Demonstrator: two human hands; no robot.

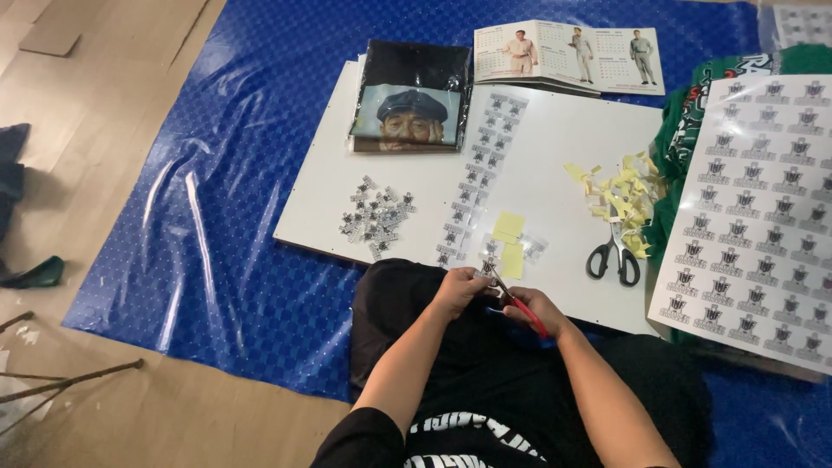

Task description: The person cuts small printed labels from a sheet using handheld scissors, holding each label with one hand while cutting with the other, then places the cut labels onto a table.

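My left hand pinches a small clear sticker piece just above my lap. My right hand grips red-handled scissors, with the blades pointing up-left at that piece. Both hands meet at the near edge of a white board. On the board lie a heap of small cut stickers, a long strip of stickers, and yellow backing papers.
Black-handled scissors lie beside a pile of yellow scraps. A large sticker sheet sits at right over green cloth. A folded black printed shirt and an open booklet lie at the back. A blue tarp covers the wooden floor.
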